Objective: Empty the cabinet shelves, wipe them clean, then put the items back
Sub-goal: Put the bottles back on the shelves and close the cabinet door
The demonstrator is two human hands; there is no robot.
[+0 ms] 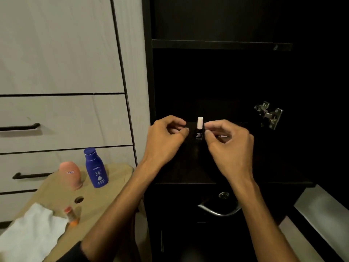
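A small dark glass nail-polish bottle with a tall white cap (199, 130) stands upright on the matte black cabinet shelf (181, 173), between the two hands. The left hand (166, 138) sits just left of it, fingers loosely curled and holding nothing. The right hand (229, 143), just right of it, has curled fingers too; a thin pale object (222, 136) shows under them, but I cannot tell whether it is gripped. On the pale wooden bench (105, 201) stand a smooth blue plastic lotion bottle (95, 167) and a rounded peach container (70, 174), near a soft white cloth (32, 231).

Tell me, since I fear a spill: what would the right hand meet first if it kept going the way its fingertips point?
Probably the small dark nail polish bottle with a white cap, upright just left of the right hand; depth is unclear.
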